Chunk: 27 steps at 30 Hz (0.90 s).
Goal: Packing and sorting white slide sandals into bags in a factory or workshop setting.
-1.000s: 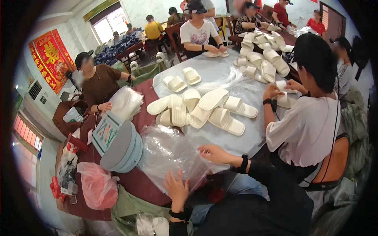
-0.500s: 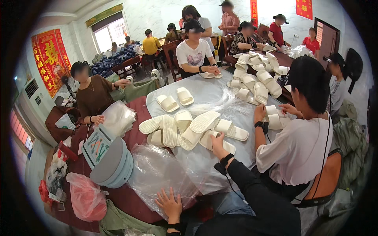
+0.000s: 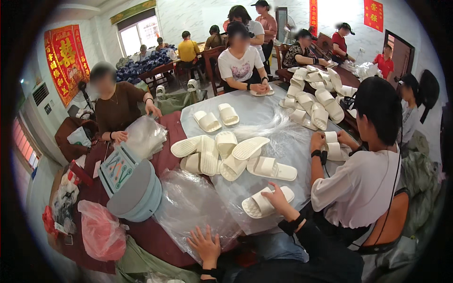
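Note:
My right hand (image 3: 281,202) grips a cream-white slide slipper (image 3: 256,206) by its strap, near the front edge of the table. Flat and with fingers spread, my left hand (image 3: 205,243) rests on clear plastic bags (image 3: 191,195). Beyond my hands lies a pile of similar slippers (image 3: 232,166), some with their ribbed soles turned up. One single slipper (image 3: 272,168) lies upright at the right of that pile. Farther back, a pair of slippers (image 3: 207,121) stands side by side.
White strands (image 3: 273,127) lie across the sheeted table (image 3: 255,106). A grey-blue stool-like object (image 3: 135,188) and a pink plastic bag (image 3: 101,231) are at left. A co-worker (image 3: 363,174) handles slippers close on my right; another (image 3: 118,106) touches bags at left. More slippers (image 3: 315,101) are heaped behind.
My right hand has drawn one slipper away from the pile, toward me and slightly right. My left hand stays on the plastic bags. The whole view has shifted a little.

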### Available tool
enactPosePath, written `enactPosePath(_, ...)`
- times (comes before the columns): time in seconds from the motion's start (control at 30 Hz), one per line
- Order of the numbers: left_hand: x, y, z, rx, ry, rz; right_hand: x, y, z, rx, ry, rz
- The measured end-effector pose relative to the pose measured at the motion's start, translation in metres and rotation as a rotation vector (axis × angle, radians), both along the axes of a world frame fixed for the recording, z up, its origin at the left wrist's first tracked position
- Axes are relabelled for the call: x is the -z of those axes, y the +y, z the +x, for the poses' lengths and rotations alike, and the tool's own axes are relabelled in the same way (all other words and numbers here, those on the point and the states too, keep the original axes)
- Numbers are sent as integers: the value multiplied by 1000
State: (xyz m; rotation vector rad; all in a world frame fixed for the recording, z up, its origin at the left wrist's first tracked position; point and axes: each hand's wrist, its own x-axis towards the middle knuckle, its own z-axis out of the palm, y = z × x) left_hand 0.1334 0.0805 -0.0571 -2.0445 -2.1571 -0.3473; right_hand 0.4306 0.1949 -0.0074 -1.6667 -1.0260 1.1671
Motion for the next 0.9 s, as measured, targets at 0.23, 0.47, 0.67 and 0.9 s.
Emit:
enactPosePath(0.23, -16, 30, -3, 46, -15, 26, -5, 22, -1, 260, 338, 58)
enactPosePath(0.47, -13, 42, 23, 110, -76, 12, 23, 64, 23, 350, 410, 73)
enactPosePath(0.67, -10, 41, 48, 139, -104, -16, 20, 57, 69, 126, 521, 69)
enactPosePath(0.9, -7, 47, 56, 122, -98, 2, -30, 35, 63, -67, 695, -188)
